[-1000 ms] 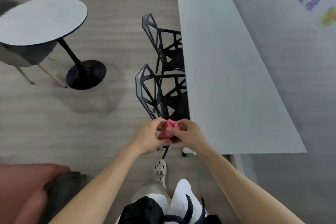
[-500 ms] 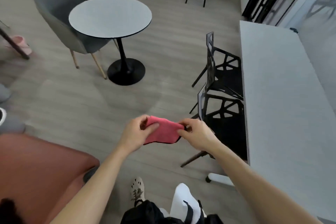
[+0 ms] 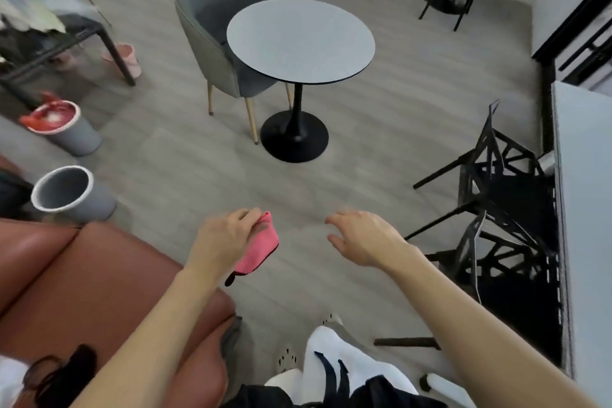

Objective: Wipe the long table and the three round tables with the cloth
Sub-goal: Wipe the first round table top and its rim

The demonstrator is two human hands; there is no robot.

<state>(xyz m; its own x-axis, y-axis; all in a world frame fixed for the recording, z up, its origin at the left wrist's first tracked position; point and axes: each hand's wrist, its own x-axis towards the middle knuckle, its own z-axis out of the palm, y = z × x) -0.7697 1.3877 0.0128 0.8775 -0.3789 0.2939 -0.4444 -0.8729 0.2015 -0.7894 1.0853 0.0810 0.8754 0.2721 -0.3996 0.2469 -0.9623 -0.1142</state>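
the left hand (image 3: 225, 242) is pinching the pink cloth (image 3: 260, 252) by its top edge, the cloth hanging folded over the floor. the right hand (image 3: 364, 238) is hovering near it, fingers spread and relaxed, grasping nothing. the round desk (image 3: 299, 40) is standing well ahead, almost squarely between the two hands, so neither is looking nearer. the long desk (image 3: 586, 175) is running away along the right edge, beyond the black lattice chairs (image 3: 503, 182), on the empty hand's side. reaching either top is probably calling for steps first.
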